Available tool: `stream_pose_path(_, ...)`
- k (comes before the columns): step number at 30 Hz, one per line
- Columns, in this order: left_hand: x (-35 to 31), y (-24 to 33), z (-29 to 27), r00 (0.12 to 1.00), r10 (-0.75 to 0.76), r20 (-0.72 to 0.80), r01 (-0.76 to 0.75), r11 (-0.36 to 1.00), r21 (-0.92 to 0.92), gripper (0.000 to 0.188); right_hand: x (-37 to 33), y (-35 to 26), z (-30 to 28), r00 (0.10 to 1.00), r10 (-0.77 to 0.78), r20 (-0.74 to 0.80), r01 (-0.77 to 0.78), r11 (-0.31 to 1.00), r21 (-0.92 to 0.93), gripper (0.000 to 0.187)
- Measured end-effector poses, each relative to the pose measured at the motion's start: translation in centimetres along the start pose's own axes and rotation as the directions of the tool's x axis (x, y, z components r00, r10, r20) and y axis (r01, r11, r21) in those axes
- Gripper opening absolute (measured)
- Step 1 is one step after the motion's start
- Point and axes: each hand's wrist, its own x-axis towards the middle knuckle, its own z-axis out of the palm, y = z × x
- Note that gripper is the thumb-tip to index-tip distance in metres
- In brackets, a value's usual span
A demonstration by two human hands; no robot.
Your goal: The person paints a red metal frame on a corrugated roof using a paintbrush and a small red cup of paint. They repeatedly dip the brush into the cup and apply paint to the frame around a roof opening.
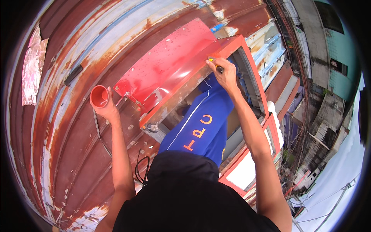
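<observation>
My left hand (107,110) grips a red cup (99,96), held upright at the left over the rusty metal sheets. Some reddish liquid shows at its bottom. On the right, my right hand (225,75) is closed around what looks like a small paintbrush (219,70) with a black and yellow handle. Its bristles are hidden. That hand is at the upper edge of a red-painted frame (232,44) around an opening. Against the frame's left side lies a glossy red panel (166,62), partly wet-looking and spotted.
My legs in blue trousers (205,120) stand in the framed opening. Around it spread corrugated roof sheets (77,154), brown, rusty and ridged. A dark cable (142,168) curls by my left side. Beyond the right edge are wires and buildings (328,77) below.
</observation>
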Motion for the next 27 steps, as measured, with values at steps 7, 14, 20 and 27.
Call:
stream_pose_path(7, -1.4, 4.0, -0.2, 0.955, 0.199, 0.221, -0.214, 0.976, 0.047, 0.064, 0.9, -13.0, -4.2, 0.889, 0.422, 0.178, -0.417, 0.587, 0.694, 0.051)
stream_pose_path(14, -2.6, 10.3, 0.8, 0.746, 0.525, 0.411, -0.587, 0.809, 0.030, 0.070, 0.8, -25.9, -8.1, 0.969, 0.109, 0.221, -0.246, 0.461, 0.853, 0.044)
stream_pose_path(20, -5.0, 14.5, 2.1, 0.762, 0.535, 0.364, -0.568, 0.823, -0.019, 0.067, -0.8, -28.2, -5.9, 0.993, 0.031, 0.114, -0.105, 0.675, 0.731, 0.033)
stream_pose_path(27, -5.2, 15.5, 2.0, 0.797, 0.504, 0.333, -0.527, 0.849, -0.022, 0.067, -2.6, -28.5, -9.8, 0.968, 0.249, -0.025, -0.099, 0.472, 0.876, 0.043)
